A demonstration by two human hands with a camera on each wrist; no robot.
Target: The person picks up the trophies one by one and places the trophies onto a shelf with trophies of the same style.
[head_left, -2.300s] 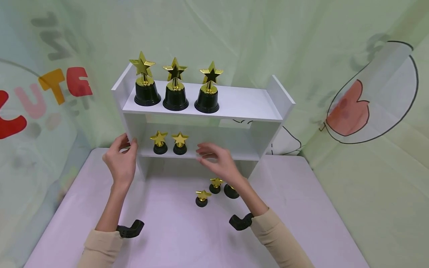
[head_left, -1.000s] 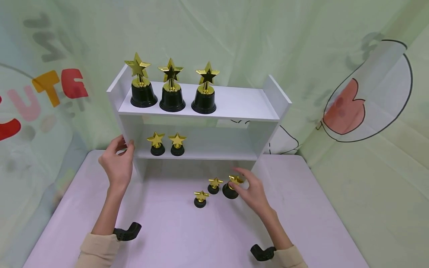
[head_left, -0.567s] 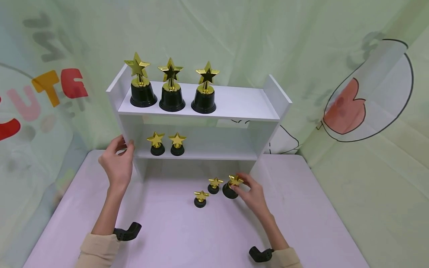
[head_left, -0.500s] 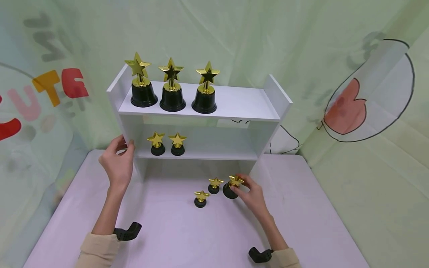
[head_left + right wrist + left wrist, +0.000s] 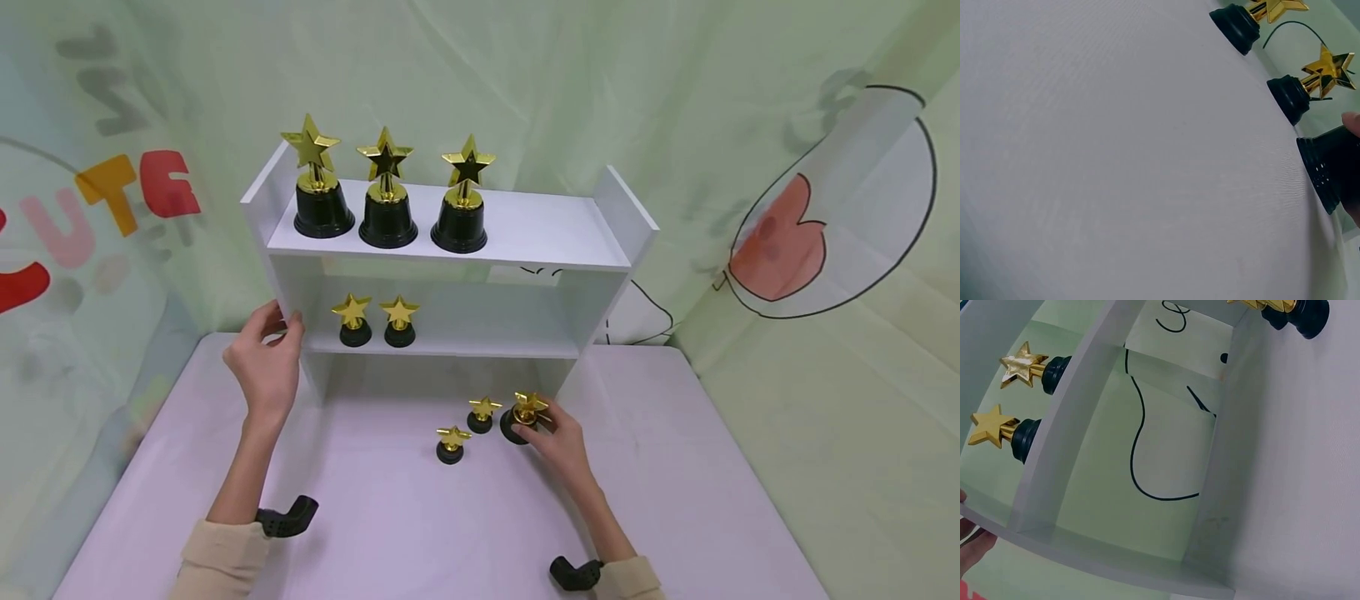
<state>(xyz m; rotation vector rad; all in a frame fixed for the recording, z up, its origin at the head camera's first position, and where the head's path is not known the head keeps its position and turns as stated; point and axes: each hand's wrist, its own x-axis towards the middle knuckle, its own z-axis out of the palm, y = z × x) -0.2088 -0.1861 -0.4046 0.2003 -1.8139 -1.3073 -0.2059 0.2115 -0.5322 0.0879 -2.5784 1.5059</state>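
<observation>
My right hand (image 5: 564, 446) grips a larger star trophy (image 5: 517, 423) around its black base, thumb in front and fingers at the far right side. In the right wrist view the base of that trophy (image 5: 1329, 165) stands at the white cloth, fingertips on it. Left of it are two small gold star trophies, one (image 5: 481, 415) close by and one (image 5: 451, 446) nearer me. My left hand (image 5: 266, 358) pinches the left side panel of the white shelf (image 5: 442, 354); in the left wrist view its fingers (image 5: 975, 550) show at the panel's edge.
Three large star trophies, the middle one (image 5: 387, 221) among them, stand on the shelf's top board toward the left. Two small trophies, such as the left one (image 5: 355, 332), stand on the middle board. A printed curtain (image 5: 555, 83) hangs behind the cloth-covered table (image 5: 390, 517).
My right hand has moved from beside the middle board down to the larger trophy on the table and taken hold of its base. My left hand stays at the shelf's side panel.
</observation>
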